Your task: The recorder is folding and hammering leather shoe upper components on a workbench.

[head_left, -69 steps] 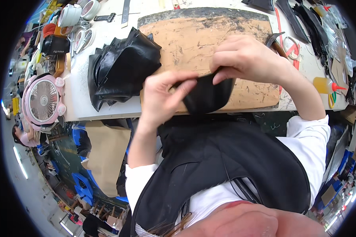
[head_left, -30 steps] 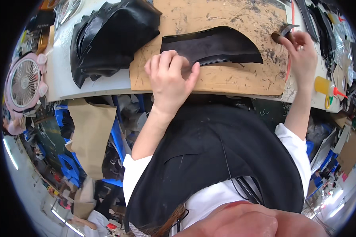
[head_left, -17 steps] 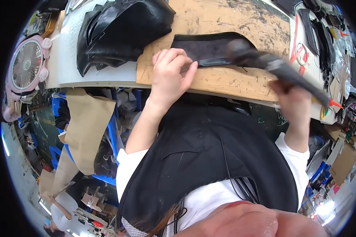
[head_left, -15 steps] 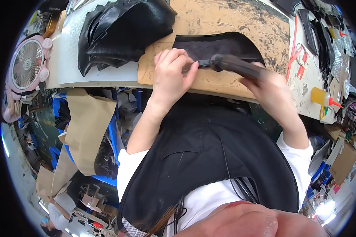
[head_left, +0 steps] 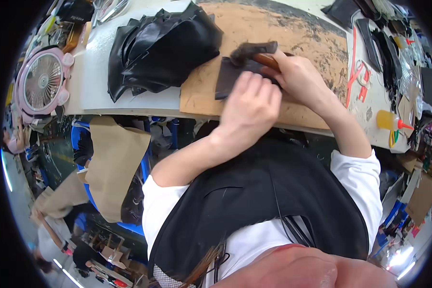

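My right hand (head_left: 300, 77) is wrapped round the brown wooden handle of a hammer (head_left: 253, 50). Its dark metal head is just above the far edge of a black leather piece (head_left: 226, 79), which lies flat on a worn tan board (head_left: 201, 98). My left hand (head_left: 254, 103) is over the near part of that piece, its fingers bent and closed on it. Exactly what its fingertips press is hidden, and both hands cover much of the leather. To the left of the piece lies a heap of glossy black leather pieces (head_left: 170, 53).
A pink fan (head_left: 43, 79) stands at the far left. On the right lie red-handled scissors (head_left: 363, 77) and a yellow glue bottle (head_left: 386, 120) with a red tip. Tan sheets (head_left: 115, 163) hang over a blue crate below the table's left side. Another person (head_left: 53, 235) works behind.
My left hand has moved right across the leather piece. The hammer has swung up and away, its head now farther from me. The view has shifted slightly.
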Demonstrator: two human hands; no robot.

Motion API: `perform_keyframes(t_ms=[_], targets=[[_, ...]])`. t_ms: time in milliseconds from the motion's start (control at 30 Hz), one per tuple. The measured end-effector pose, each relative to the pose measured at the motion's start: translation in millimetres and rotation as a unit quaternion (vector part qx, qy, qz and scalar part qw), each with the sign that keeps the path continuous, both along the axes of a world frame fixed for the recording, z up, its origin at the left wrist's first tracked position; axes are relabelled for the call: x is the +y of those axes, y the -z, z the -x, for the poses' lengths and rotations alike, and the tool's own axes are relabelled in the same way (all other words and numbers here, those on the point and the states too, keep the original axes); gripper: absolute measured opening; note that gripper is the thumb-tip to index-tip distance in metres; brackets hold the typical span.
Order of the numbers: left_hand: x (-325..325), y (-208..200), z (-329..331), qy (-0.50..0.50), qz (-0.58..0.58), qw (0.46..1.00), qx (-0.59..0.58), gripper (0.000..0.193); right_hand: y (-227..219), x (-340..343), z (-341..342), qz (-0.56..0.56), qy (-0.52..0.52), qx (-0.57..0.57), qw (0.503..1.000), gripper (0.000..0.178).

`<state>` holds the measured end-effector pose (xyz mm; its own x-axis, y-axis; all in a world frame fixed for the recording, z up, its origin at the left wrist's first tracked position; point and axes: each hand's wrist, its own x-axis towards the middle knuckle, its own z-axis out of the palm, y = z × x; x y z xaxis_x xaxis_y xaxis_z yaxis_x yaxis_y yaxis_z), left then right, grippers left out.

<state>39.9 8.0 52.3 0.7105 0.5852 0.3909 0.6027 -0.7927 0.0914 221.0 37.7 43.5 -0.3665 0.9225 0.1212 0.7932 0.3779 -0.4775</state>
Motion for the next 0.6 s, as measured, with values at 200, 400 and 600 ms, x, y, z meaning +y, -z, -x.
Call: perform_keyframes(t_ms=[200,400,600], targets=[[8.8,20.2,-21.1,-0.011,0.002,0.994,0.111,0.029,-4.9,-28.6,-38.9,-0.07,0.104,-0.058,0.99,0.02],[15.3,24.1,-22.7,-0.004,-0.035,0.992,0.12,0.024,-21.6,-20.3,-50.6,0.023,0.159,-0.061,0.985,0.029],[27.1,-13.1,7.6,0.061,0.146,0.986,0.043,0.015,-25.3,0.6,-109.0,0.283,0.218,0.104,0.928,0.034]])
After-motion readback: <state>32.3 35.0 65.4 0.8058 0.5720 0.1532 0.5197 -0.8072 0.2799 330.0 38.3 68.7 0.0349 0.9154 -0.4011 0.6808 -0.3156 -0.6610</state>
